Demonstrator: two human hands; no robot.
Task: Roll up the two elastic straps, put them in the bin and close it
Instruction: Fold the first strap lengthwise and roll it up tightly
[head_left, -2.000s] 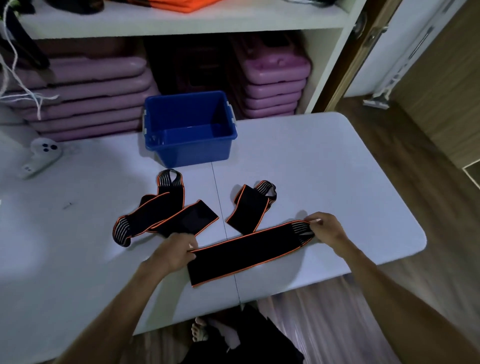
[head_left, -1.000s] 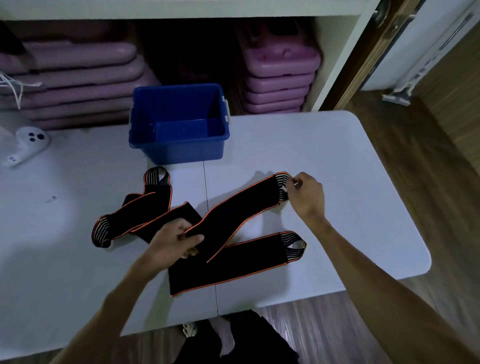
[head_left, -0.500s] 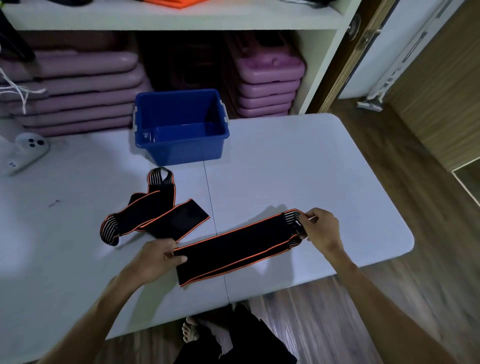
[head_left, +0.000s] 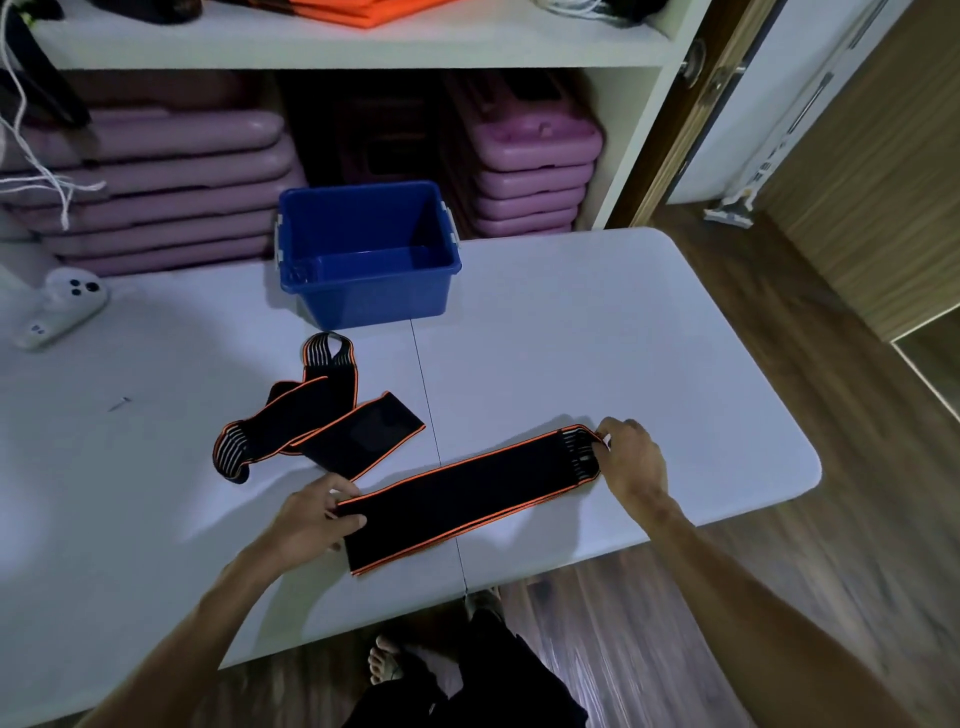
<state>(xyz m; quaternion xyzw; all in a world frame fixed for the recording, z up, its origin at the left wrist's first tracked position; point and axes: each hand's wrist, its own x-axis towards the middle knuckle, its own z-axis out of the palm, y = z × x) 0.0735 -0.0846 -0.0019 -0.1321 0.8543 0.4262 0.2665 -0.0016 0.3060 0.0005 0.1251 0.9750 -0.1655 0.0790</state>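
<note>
A black elastic strap with orange edges (head_left: 467, 499) lies doubled over and flat near the table's front edge. My left hand (head_left: 317, 519) pinches its left folded end. My right hand (head_left: 631, 460) grips its right end, where the striped loops meet. The second strap (head_left: 317, 415) lies loosely folded on the table just behind my left hand. An open blue bin (head_left: 363, 296) stands further back at the table's middle; no lid is in view.
The white folding table (head_left: 597, 338) ends close on the right and front, with wooden floor beyond. A white controller (head_left: 62, 306) lies at the far left. Stacked purple cases (head_left: 530, 171) fill the shelf behind the bin. My feet show below the table edge.
The strap's far half, lifted toward the back by my right hand a second ago, has been laid down over the near half. Since half a second ago both hands hold its ends almost unmoved.
</note>
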